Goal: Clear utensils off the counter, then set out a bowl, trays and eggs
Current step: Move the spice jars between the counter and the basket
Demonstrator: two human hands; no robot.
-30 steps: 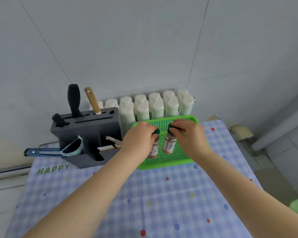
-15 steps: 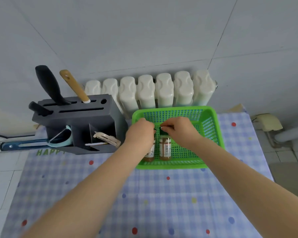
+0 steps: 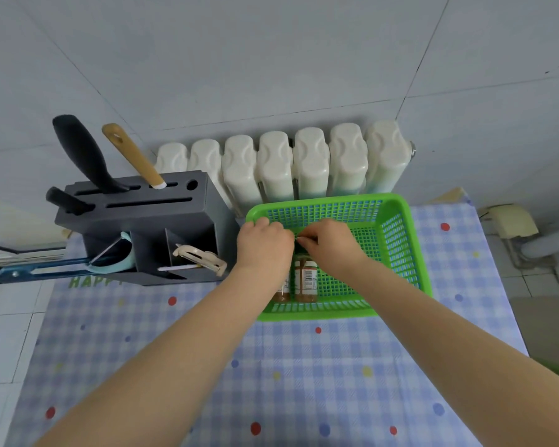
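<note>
The surface point(image 3: 304, 382) wears a blue checked cloth with coloured dots. A green basket point(image 3: 397, 253) sits on it at the back. Just left of the basket stands a grey utensil holder point(image 3: 149, 227).

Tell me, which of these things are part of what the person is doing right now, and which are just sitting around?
In use:
- left hand and right hand, each on a bottle top
- two brown glass spice bottles
- green plastic mesh basket holding them

Just there:
- grey plastic utensil block with its tools
- cream radiator
- blue checked tablecloth
</note>
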